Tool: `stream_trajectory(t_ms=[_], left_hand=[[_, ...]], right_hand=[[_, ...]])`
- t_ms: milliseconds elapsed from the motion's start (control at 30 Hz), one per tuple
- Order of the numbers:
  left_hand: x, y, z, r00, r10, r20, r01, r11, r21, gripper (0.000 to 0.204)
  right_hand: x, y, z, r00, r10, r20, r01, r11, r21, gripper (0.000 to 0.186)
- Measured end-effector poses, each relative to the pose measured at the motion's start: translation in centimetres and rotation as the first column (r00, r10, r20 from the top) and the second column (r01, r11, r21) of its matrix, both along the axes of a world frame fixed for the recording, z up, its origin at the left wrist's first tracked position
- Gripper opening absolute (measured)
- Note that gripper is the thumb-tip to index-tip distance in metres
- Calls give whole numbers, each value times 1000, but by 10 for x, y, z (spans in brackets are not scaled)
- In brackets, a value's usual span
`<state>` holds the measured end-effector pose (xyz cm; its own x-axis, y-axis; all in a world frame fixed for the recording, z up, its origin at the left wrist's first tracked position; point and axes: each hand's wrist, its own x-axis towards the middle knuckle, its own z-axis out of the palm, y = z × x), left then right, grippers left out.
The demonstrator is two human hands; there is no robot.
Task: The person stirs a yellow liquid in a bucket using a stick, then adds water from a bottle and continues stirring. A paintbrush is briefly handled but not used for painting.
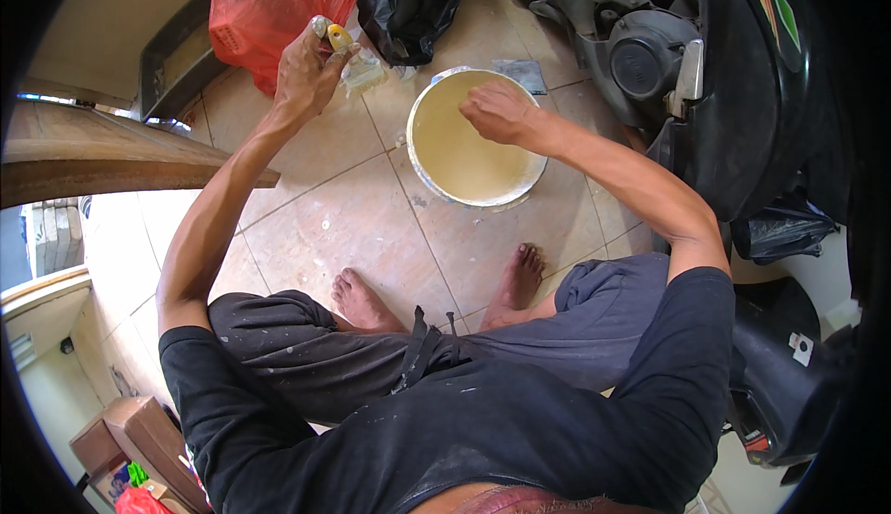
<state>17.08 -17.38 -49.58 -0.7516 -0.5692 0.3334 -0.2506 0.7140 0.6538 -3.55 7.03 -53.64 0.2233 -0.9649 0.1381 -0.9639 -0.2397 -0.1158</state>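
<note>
My left hand [309,70] is raised at the upper left, its fingers closed around a yellow-handled tool [340,38] with white smears. The tool's kind is hard to make out. Just beyond it, a pale, see-through piece [364,72] shows against the floor; I cannot tell whether it belongs to the tool. A round white bucket [436,176] stands in front of me, cream-coloured inside, its rim stained. Over the bucket's far right side hangs my right hand [499,112], closed in a fist. Whatever it holds, if anything, is hidden.
Beyond my left hand lie a red plastic bag [264,13] and a black plastic bag [413,13]. A black motorbike [742,87] fills the right side. Behind the bucket lies a grey flat packet [522,74]. A wooden edge [139,163] juts in from the left.
</note>
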Motion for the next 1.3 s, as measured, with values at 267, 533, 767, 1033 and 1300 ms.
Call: stream_trajectory(t_ms=[267, 533, 767, 1033, 1300], left_hand=[[2, 4, 2, 998, -18, -68, 19, 1000, 13, 28], [-1, 3, -1, 998, -19, -62, 20, 1000, 22, 29], [4, 4, 2, 999, -1, -44, 2, 1000, 24, 29], [0, 7, 3, 999, -14, -49, 13, 1000, -2, 29], [3, 6, 2, 998, -6, -64, 5, 1000, -22, 29]], right_hand=[[8, -4, 18, 985, 52, 164, -110, 924, 365, 13], [-5, 0, -7, 993, 67, 101, -64, 998, -28, 11], [15, -5, 15, 967, 129, 220, -206, 903, 376, 7], [4, 1, -5, 990, 5, 138, -2, 1000, -22, 6], [12, -6, 27, 990, 85, 110, -131, 837, 532, 11]])
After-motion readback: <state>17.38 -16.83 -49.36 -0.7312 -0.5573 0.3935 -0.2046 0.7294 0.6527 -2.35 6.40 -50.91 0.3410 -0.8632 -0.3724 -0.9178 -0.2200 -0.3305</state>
